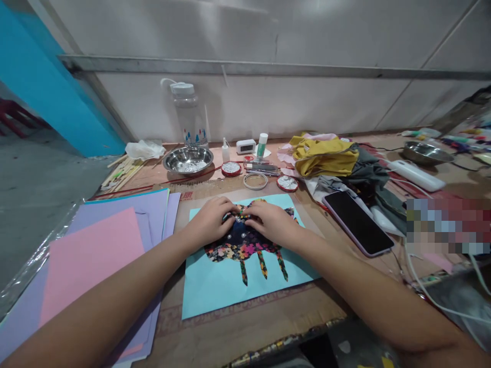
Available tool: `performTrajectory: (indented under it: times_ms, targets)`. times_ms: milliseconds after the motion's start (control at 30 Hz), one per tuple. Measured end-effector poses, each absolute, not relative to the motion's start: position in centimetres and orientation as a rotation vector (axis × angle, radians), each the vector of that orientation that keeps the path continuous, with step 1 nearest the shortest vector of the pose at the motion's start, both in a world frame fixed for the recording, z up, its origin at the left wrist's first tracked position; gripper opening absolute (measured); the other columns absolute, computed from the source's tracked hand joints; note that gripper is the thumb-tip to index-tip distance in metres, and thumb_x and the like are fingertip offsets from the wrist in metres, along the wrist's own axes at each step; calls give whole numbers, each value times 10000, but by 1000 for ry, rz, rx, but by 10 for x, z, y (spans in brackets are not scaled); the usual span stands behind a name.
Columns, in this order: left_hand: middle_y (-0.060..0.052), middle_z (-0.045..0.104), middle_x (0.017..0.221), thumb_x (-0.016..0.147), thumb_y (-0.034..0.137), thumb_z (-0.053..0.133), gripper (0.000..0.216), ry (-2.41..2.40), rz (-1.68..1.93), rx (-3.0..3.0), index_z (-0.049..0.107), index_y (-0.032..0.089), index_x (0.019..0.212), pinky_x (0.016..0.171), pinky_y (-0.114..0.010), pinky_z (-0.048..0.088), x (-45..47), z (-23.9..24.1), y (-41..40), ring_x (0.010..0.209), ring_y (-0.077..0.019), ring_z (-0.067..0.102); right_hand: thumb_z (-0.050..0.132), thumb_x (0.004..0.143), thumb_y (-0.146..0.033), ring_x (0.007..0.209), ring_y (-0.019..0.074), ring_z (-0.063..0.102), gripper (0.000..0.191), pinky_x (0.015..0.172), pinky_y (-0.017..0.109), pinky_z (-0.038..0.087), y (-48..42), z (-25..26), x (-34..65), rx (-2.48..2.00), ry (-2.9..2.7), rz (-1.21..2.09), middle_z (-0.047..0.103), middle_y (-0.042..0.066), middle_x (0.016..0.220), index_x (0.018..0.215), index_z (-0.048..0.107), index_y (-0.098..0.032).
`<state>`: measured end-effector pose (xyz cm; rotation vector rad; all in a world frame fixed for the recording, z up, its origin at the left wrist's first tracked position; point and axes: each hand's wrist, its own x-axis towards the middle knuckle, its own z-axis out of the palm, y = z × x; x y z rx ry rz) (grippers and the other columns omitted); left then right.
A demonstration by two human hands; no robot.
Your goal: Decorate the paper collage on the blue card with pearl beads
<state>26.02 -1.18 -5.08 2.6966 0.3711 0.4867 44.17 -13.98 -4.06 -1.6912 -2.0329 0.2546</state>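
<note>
A light blue paper sheet [215,286] lies on the cardboard-covered table in front of me. On it sits a dark floral fabric cut-out [245,248] with three thin strips hanging toward me and small white beads on top. My left hand [209,222] and my right hand [272,220] both rest on the upper part of the fabric, fingers curled and pressed down near the beads, fingertips almost meeting. What the fingertips pinch is too small to make out.
Pink and lilac paper sheets [95,255] lie at left. Behind are a steel bowl [187,159], small red dishes of beads [231,168], a tape ring [255,181], a glue bottle [262,145] and a water bottle [188,115]. A phone [358,222], cloth pile [326,156] and cables lie at right.
</note>
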Motion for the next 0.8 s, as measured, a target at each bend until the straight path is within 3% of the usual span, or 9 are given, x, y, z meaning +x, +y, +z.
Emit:
performTrajectory:
  times_ms: [367, 633, 800]
  targets:
    - [-74, 628, 1026, 936, 334, 598, 208, 344, 412, 2789, 711, 237, 1081, 879, -377, 461, 259, -51, -10, 993, -238, 582, 618, 886, -157, 816, 167, 583, 123, 738, 266, 382, -122, -45, 439, -1834, -2063, 305, 674, 54, 868, 988, 685, -158]
    - [-76, 648, 1007, 925, 320, 614, 167, 406, 413, 2793, 704, 196, 992, 858, -373, 466, 265, -48, -16, 975, -241, 592, 565, 908, -146, 839, 173, 588, 150, 749, 270, 397, -127, -48, 442, -1841, -1997, 296, 688, 72, 925, 1006, 678, -148]
    - [-76, 655, 1007, 936, 307, 584, 177, 389, 404, 2794, 708, 206, 1011, 870, -373, 470, 264, -49, -15, 976, -237, 600, 624, 905, -202, 866, 180, 611, 167, 764, 273, 412, -129, -47, 443, -1771, -1989, 324, 703, 59, 932, 1052, 698, -179]
